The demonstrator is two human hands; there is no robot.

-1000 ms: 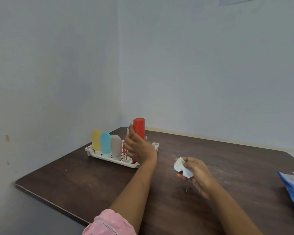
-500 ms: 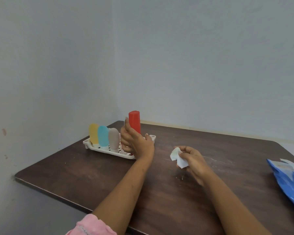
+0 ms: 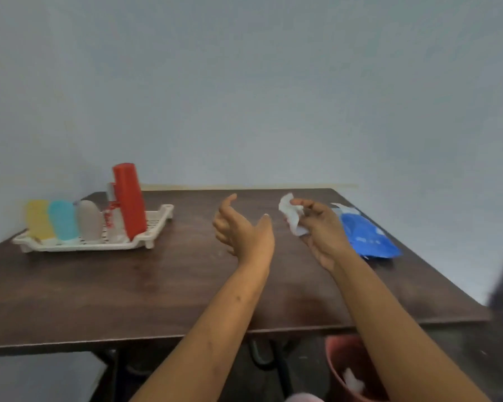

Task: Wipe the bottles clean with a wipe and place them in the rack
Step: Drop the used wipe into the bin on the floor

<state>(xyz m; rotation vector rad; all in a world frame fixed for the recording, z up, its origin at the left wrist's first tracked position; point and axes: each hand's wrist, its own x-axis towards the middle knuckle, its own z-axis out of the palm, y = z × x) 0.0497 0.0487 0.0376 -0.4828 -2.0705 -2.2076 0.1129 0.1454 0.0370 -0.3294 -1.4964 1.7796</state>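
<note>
Hovering hands (image 3: 243, 230), right (image 3: 321, 227) pinching wipe (image 3: 292, 217)

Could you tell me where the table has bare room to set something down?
Bare: the front strip of the table between the rack and the near edge, and the patch between the rack and the left hand. Crowded: the right side, where the right hand holds the wipe beside the blue packet.

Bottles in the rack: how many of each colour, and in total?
Yellow bottle: 1
Light blue bottle: 1
Grey bottle: 1
White bottle with red print: 1
Red bottle: 1
Total: 5
</note>
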